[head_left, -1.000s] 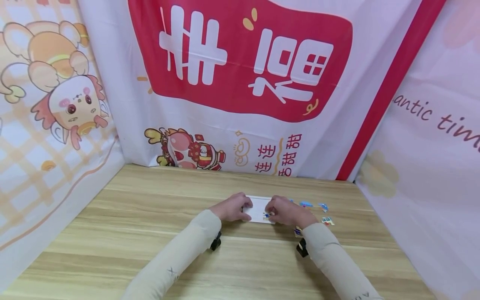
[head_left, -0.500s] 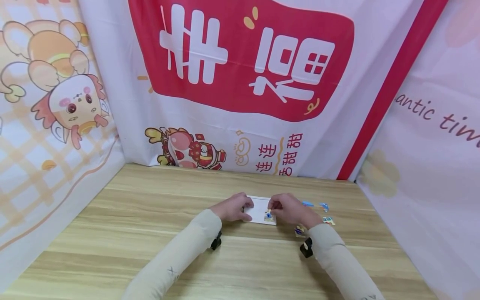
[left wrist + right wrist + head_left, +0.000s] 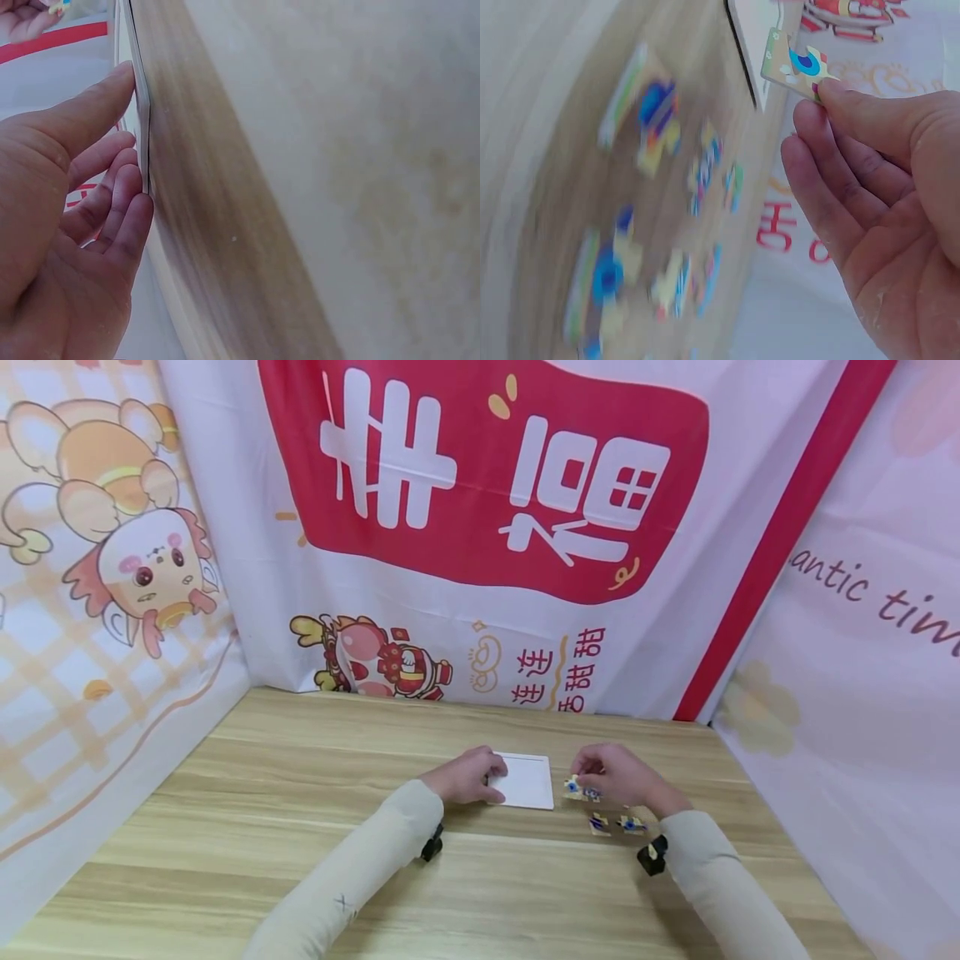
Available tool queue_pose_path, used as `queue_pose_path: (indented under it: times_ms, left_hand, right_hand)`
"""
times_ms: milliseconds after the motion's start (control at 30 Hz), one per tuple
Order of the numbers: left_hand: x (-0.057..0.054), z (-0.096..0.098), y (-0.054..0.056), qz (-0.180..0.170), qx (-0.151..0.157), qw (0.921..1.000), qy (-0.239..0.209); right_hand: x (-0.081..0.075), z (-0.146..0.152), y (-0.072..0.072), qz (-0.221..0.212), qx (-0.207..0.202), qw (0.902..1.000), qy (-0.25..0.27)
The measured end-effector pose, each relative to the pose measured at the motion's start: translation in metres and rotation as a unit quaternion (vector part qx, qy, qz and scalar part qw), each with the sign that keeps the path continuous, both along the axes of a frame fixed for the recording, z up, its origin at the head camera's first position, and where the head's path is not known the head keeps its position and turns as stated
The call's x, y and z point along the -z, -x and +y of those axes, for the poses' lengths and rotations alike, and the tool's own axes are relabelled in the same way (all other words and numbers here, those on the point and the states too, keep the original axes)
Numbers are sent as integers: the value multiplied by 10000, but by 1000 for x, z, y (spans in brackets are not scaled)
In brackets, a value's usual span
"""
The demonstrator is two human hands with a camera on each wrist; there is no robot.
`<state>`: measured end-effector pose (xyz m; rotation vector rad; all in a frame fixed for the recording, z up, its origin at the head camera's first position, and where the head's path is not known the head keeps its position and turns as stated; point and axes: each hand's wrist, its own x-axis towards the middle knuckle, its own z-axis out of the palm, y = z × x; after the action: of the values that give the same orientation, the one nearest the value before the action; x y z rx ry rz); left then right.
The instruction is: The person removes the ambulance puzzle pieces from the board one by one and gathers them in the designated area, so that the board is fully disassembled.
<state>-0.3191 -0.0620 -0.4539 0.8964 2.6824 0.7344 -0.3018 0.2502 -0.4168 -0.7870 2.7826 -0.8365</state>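
A white puzzle tray [image 3: 527, 783] with a thin raised rim lies flat on the wooden table. My left hand [image 3: 472, 774] holds it by the left edge; thumb and fingertips meet the rim in the left wrist view. To the tray's right, my right hand [image 3: 615, 774] pinches a jigsaw piece [image 3: 784, 71] between thumb and fingers. This piece has a green border strip and a blue round mark, and it is off the table. Loose jigsaw pieces [image 3: 631, 824] lie beneath and in front of the right hand, which covers some of them in the head view.
In the right wrist view, several more pieces [image 3: 604, 274] are spread over the table [image 3: 375, 877], partly blurred. Printed cloth [image 3: 480, 635] hangs behind the table, with more cloth at both sides. A black band with a small device [image 3: 652, 856] sits on the right wrist.
My right hand has lifted the jigsaw piece out of the tray's front right corner and carried it rightward, past the tray's edge. The left hand stays in place.
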Motion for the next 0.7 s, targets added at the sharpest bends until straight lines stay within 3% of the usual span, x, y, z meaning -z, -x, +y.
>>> queue_pose_path:
  times_ms: [267,500,700]
  left_hand:
    - [0,1,0,-36,-5,10000,55]
    - [-2,-1,0,26,23,10000,-49]
    - [-1,-1,-1,13,72,9999,-83]
  right_hand:
    - [-16,51,-12,-61,-11,9996,-284]
    - [-18,92,-19,-171,-71,9994,-295]
    - [-13,123,-23,-757,-235,9967,-186]
